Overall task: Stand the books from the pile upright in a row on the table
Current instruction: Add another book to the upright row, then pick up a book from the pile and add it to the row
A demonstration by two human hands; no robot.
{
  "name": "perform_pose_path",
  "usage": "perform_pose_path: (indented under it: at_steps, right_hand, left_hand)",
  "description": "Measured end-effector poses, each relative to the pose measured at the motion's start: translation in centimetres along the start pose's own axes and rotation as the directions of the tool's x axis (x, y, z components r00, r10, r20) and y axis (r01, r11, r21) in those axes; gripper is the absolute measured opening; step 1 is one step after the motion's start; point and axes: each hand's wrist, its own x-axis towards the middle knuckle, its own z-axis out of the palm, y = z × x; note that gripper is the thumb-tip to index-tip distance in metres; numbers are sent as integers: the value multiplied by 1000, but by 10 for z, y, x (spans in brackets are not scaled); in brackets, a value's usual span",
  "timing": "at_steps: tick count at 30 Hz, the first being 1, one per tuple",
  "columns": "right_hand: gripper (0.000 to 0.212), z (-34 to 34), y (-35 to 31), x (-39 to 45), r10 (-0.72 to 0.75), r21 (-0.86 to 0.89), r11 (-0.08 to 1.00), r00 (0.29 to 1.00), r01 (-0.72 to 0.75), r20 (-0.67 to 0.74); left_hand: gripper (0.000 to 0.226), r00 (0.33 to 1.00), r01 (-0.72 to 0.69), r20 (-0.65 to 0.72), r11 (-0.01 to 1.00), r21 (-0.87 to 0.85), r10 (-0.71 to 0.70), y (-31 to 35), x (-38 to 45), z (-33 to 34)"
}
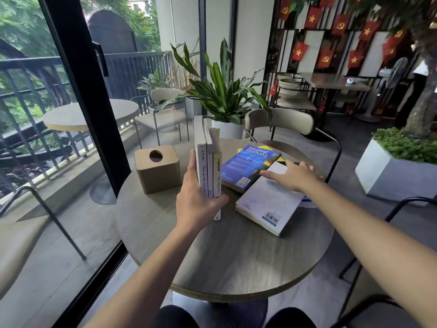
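Your left hand (201,200) clasps the upright books (208,162) so they won't topple; your right hand (290,177), fingers loose, reaches flat onto the white book (267,207) beneath it.

My left hand (197,195) is cupped around the near end of the upright books (208,162), thumb up their left face, fingers curled under their right side. My right hand (292,177) reaches out right of those books, palm down, fingers spread flat, arm extended.

The single head camera looked forward and down from above the seated person's knees, close over the round table (236,252), wide-angled, taking in the room beyond.
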Motion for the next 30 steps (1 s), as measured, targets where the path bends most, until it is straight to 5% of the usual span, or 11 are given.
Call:
perform_pose_path:
  at_steps: [14,23,30]
  right_hand:
    - [140,-5,-9,-15,155,-121,980,986,-161,-59]
    - [69,-48,-16,-23,-57,5,998,990,58,-126]
    - [40,-75,-83,-61,-284,27,953,925,300,-254]
  left_hand:
    - [116,999,-1,46,1000,0,1,9,-5,-6]
    - [114,999,-10,48,1000,8,10,8,-6,-10]
    - [116,998,-52,42,998,29,51,2,-4,-8]
